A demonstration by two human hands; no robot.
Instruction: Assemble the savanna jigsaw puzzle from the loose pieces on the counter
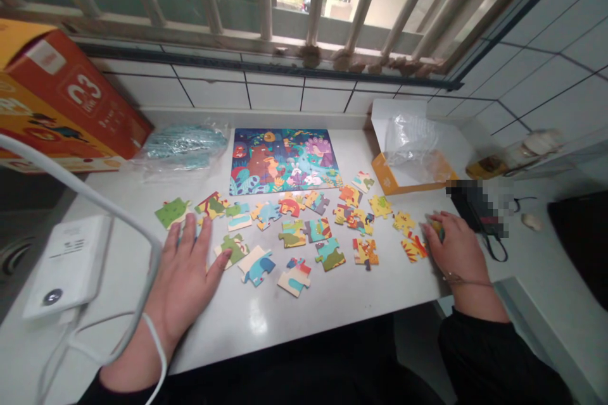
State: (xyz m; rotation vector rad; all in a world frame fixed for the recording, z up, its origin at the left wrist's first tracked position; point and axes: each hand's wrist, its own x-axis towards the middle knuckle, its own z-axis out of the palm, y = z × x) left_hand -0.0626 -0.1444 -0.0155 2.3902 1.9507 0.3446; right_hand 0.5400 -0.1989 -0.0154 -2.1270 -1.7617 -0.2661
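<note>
My open left hand (183,288) lies flat by colourful cardboard jigsaw pieces (293,234); my right hand (456,247) curls on a small yellow piece (436,228), loose grip could drop it

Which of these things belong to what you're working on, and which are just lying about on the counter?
Part of the work:
left hand, spread beside loose jigsaw pieces
right hand, on a yellow puzzle piece
animal-scene puzzle picture

Just lying about:
large orange box
plastic-wrapped blue bundle
open white box
white power unit
</note>
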